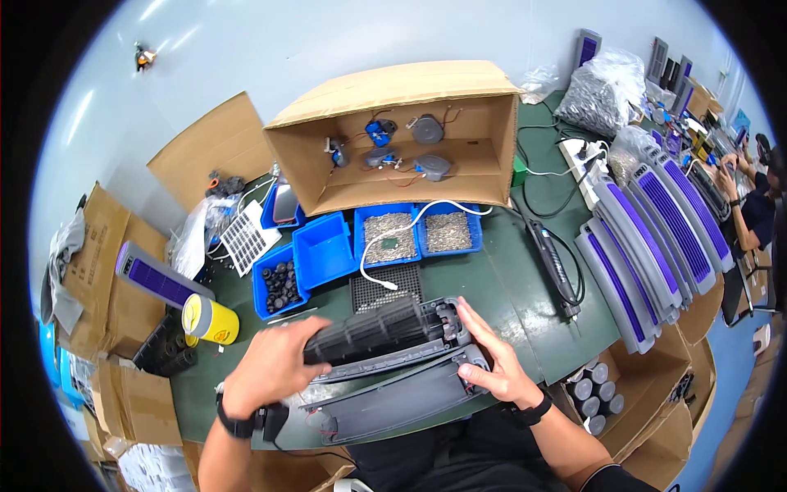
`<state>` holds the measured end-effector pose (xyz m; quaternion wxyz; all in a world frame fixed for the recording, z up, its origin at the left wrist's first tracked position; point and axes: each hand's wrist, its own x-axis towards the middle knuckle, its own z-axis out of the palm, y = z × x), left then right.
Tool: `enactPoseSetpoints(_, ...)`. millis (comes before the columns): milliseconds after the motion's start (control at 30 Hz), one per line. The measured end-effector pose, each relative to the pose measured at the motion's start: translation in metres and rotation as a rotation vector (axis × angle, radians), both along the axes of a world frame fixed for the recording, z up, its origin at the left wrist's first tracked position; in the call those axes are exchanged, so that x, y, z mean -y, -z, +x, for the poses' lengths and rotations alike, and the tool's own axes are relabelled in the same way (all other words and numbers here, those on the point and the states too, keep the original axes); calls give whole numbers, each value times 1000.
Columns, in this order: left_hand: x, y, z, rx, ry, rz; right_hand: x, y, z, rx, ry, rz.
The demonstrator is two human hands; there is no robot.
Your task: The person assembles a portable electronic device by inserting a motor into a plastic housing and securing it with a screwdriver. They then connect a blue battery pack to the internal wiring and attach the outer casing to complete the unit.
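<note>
In front of me a long grey housing (348, 369) lies open on the green table, its right end showing black inner parts. My left hand (279, 361), slightly smeared by motion, grips the left end of a black ribbed fan roller (373, 332). The roller lies along the housing, tilted up to the right. My right hand (496, 361) holds the housing's right end, fingers behind it and thumb over a second curved grey shell (398, 402) nearer to me. Thin red wires (328, 428) stick out at that shell's left end.
Blue bins (323, 250) hold small metal parts and black pieces, behind a black grid mat (387, 283). A cardboard box (393, 193) with small motors stands at the back. Right are an electric screwdriver (553, 266) and stacked grey-purple panels (635, 254); left, a yellow canister (211, 320).
</note>
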<state>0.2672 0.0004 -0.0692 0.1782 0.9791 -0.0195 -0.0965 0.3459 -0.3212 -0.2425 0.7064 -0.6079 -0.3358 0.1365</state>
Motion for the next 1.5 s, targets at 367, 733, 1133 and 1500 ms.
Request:
enactPoseSetpoints(367, 49, 61, -87, 127, -16, 148, -2, 1, -6, -124, 5, 31)
enactPoseSetpoints(733, 52, 87, -75, 251, 40, 227, -1, 3, -5, -140, -26, 55)
enactPoseSetpoints(1133, 51, 88, -72, 253, 41, 200, -2, 5, -5, -133, -20, 83)
enactPoseSetpoints(1500, 52, 88, -70, 244, 31, 186, -3, 7, -5, -136, -33, 91)
